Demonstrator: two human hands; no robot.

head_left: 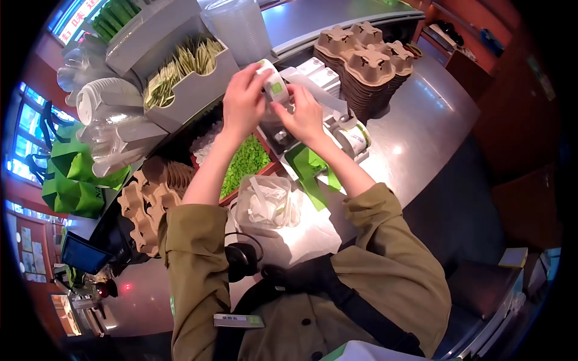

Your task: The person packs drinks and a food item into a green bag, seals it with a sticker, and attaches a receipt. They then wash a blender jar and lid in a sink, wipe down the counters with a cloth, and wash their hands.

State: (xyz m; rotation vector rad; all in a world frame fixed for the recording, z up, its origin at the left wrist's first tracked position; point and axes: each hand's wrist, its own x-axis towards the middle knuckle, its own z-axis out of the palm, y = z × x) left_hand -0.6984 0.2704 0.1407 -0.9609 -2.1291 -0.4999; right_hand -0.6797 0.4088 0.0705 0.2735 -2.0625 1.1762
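Near the top centre, my left hand (244, 102) is closed on a white roll (274, 81) with a green square label on its side. My right hand (302, 114) is at the roll's right side, its thumb and fingers pressed together at the roll's edge. Below the hands is a red-edged tray of small green pieces (245, 161). A clear plastic tub (265, 204) with white packets in it stands nearer to me. Green strips (310, 168) lie right of the tray, beside another white roll (355, 137) in a holder.
Brown cup carriers (370, 66) are stacked at the upper right, with more carriers (147, 207) at the left. A grey box of thin packets (201, 84) stands at the upper left, near clear plastic lids (114, 120). Green bags (72, 174) are at the far left.
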